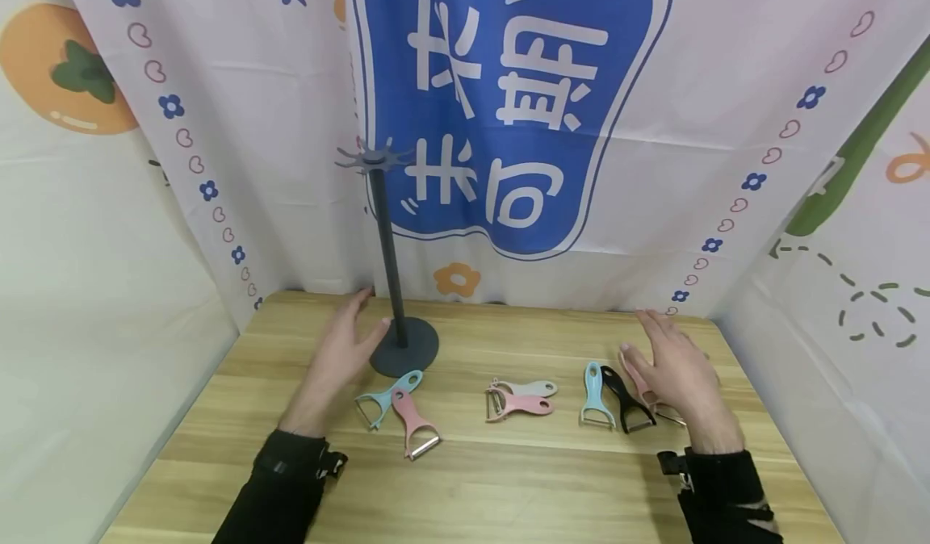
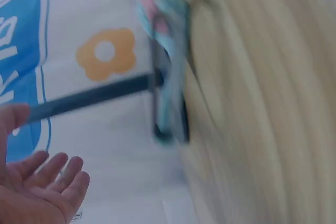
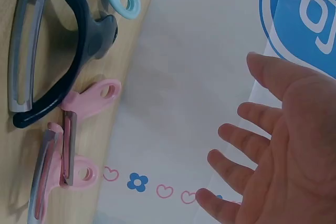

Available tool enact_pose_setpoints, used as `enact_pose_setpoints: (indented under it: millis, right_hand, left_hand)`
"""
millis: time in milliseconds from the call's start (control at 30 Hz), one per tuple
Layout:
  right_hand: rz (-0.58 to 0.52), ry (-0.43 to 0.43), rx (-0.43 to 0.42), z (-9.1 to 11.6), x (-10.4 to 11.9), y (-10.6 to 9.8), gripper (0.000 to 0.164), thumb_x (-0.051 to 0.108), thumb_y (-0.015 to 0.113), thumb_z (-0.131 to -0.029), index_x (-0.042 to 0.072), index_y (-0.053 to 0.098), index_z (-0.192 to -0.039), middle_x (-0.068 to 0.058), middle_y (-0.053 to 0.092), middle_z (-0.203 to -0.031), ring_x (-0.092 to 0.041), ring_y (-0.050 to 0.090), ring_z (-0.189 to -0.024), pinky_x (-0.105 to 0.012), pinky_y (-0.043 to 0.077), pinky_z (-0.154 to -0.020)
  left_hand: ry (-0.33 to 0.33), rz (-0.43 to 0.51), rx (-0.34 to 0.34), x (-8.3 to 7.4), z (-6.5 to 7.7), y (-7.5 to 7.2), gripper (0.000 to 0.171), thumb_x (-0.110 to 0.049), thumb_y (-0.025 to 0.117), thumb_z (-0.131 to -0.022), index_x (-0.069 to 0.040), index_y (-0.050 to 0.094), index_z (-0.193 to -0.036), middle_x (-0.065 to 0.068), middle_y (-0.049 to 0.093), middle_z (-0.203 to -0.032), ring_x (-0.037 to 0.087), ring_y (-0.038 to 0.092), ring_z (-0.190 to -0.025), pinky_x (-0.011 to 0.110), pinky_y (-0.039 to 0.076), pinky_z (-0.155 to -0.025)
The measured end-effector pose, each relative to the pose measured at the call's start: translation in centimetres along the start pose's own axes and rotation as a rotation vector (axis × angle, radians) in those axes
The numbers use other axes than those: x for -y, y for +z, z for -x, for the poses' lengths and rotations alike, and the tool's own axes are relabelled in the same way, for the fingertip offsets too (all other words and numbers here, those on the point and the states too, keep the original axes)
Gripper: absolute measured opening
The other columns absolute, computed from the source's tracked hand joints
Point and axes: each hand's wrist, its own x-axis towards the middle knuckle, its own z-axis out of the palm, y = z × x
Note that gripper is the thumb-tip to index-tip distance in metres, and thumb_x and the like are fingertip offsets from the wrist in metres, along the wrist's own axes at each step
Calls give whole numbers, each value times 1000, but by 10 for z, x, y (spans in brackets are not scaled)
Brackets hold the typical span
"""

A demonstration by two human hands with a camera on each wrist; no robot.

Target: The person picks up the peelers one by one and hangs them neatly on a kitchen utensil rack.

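Observation:
My left hand [image 1: 340, 352] reaches beside the dark grey stand [image 1: 390, 257], thumb apart from the fingers and nothing in its grasp. This stand has a round base and a ring of hooks [image 1: 374, 157] on top. In the left wrist view, the thumb overlaps the pole [image 2: 94, 97]. Over the right side of the table is my right hand [image 1: 681, 373], fingers spread and palm bare in the right wrist view. Below it lie pink peelers [image 3: 89, 100], partly hidden by the hand in the head view. A black peeler [image 1: 620, 388] and a light blue peeler [image 1: 593, 391] lie just left of them.
In front of the stand's base, a pink peeler [image 1: 409, 412] lies against a light blue peeler [image 1: 407, 382]. Mid-table, another pink peeler [image 1: 529, 403] overlaps a whitish peeler [image 1: 538, 388]. Printed cloth [image 1: 291, 205] hangs behind the wooden table [image 1: 494, 487] and at both sides.

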Motion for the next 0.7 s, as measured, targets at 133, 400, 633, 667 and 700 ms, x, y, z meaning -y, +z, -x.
enact_pose_setpoints:
  millis: [133, 400, 633, 667, 700]
  right_hand:
    - [-52, 4, 18, -1, 1, 3, 79, 52, 52, -105, 5, 27, -163, -28, 29, -164, -56, 33, -142, -74, 29, -110]
    - [-114, 12, 79, -3, 0, 8, 81, 52, 53, -105, 7, 23, -165, -30, 26, -164, -57, 30, -143, -74, 28, -111]
    - [-140, 12, 103, -3, 3, 12, 75, 42, 57, -106, 4, 26, -163, -32, 29, -162, -57, 29, -143, -71, 26, -114]
    - [-145, 15, 107, -3, 3, 13, 74, 39, 57, -106, 3, 27, -163, -32, 31, -161, -57, 30, -143, -71, 26, -114]
    - [-150, 14, 108, -3, 4, 14, 72, 37, 58, -106, 2, 29, -162, -33, 33, -159, -56, 32, -142, -70, 27, -113]
  left_hand:
    - [-47, 209, -28, -7, -9, 8, 72, -35, 67, -101, -3, 37, -157, 22, 47, -155, 39, 50, -138, 50, 42, -113]
    - [-154, 407, -34, -21, -27, 19, 67, -29, 71, -99, -3, 41, -154, 21, 48, -153, 36, 52, -137, 44, 45, -110]
    - [-163, 402, -27, -29, -35, 27, 46, -25, 67, -102, -3, 54, -141, 17, 62, -137, 32, 61, -127, 44, 52, -103]
    - [-157, 399, -28, -28, -35, 28, 42, -24, 65, -103, -3, 56, -138, 16, 63, -136, 31, 61, -126, 44, 52, -103]
    - [-154, 402, -30, -28, -35, 29, 38, -23, 63, -104, -4, 57, -136, 15, 64, -135, 30, 62, -125, 44, 52, -103]
